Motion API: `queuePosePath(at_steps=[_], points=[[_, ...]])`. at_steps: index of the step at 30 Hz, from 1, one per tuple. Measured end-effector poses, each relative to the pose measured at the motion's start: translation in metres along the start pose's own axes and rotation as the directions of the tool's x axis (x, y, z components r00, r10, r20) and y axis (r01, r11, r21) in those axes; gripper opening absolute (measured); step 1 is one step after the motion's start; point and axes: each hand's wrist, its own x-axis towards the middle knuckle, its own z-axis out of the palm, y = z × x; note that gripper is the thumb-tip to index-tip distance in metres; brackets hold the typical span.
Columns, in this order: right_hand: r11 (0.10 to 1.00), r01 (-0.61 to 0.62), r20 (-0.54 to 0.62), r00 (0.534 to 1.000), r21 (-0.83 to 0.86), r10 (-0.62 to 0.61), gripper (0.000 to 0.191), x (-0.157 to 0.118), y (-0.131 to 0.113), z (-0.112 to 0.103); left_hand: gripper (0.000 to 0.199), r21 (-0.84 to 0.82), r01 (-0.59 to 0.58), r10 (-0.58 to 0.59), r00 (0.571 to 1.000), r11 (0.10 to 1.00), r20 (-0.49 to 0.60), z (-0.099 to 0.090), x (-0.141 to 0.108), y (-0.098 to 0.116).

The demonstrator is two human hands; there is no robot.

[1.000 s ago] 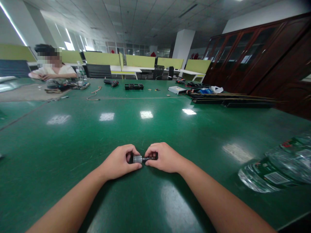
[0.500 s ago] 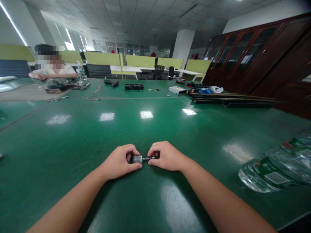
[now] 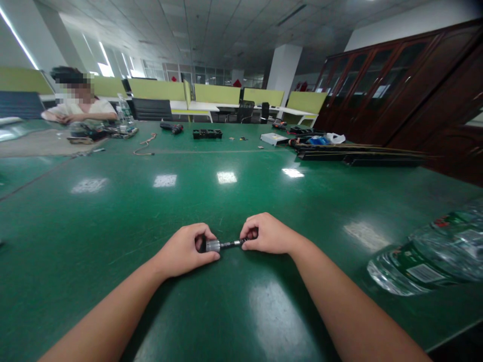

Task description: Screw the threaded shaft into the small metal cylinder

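My left hand (image 3: 190, 251) is closed around a short silver metal cylinder (image 3: 213, 245), with a black part behind it mostly hidden by the fingers. A slim dark and silver rod (image 3: 230, 244) runs from the cylinder's right face toward my right hand (image 3: 266, 234). The fingers of that hand pinch a dark, ribbed, coil-like piece (image 3: 243, 241) at the rod's right end. Whether this piece is fixed to the rod I cannot tell. Both hands are low over the green tabletop (image 3: 196, 191).
Large clear plastic bottles (image 3: 426, 264) lie at the right. Farther back are a power drill (image 3: 171, 127), a black tray-like part (image 3: 207, 134), a cord (image 3: 144, 147), a pale box (image 3: 274, 139) and long dark bars (image 3: 358, 152). Another person (image 3: 81, 108) sits at the far left.
My right hand has moved right and slightly away from me, so more of the rod shows between the hands. My left hand has barely moved and keeps its grip on the cylinder.
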Motion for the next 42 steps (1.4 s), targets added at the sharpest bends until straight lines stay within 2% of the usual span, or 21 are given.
queuePosePath(at_steps=[4,7,13,17,22,29,37,42], points=[[0.996,-0.082,-0.009,0.997,0.035,0.082,0.015,-0.003,0.009,-0.009,0.026,0.000,-0.001,0.001,1.000,1.000,0.009,0.000,0.000,0.000],[0.995,-0.092,0.006,0.996,0.049,0.092,0.015,-0.004,0.011,-0.010,0.027,-0.006,0.002,-0.002,1.000,1.000,0.010,0.000,-0.001,-0.001],[0.998,-0.030,0.029,0.999,0.053,0.028,0.014,-0.001,0.000,0.000,0.026,-0.012,-0.002,0.002,1.000,1.000,-0.001,0.000,0.000,0.000],[0.996,0.033,-0.065,0.997,0.079,-0.028,0.014,0.006,-0.010,0.016,0.027,-0.037,-0.011,0.010,1.000,0.999,-0.024,0.001,0.000,-0.002],[0.987,0.082,-0.097,0.993,0.139,-0.069,0.016,0.010,-0.019,0.033,0.029,-0.055,-0.030,0.029,0.999,0.998,-0.026,0.001,0.000,-0.003],[0.989,0.111,-0.085,0.991,0.100,-0.103,0.018,0.009,-0.020,0.033,0.028,-0.069,-0.034,0.034,0.999,0.997,-0.009,-0.001,-0.002,0.002],[0.990,0.139,-0.093,0.986,0.016,-0.137,0.011,0.009,-0.024,0.032,0.025,-0.025,-0.022,0.021,1.000,0.999,-0.017,0.000,-0.001,0.001],[0.990,0.142,-0.078,0.987,0.019,-0.141,0.015,0.008,-0.024,0.032,0.025,-0.018,-0.032,0.031,0.999,0.999,-0.028,0.000,-0.001,0.001]])
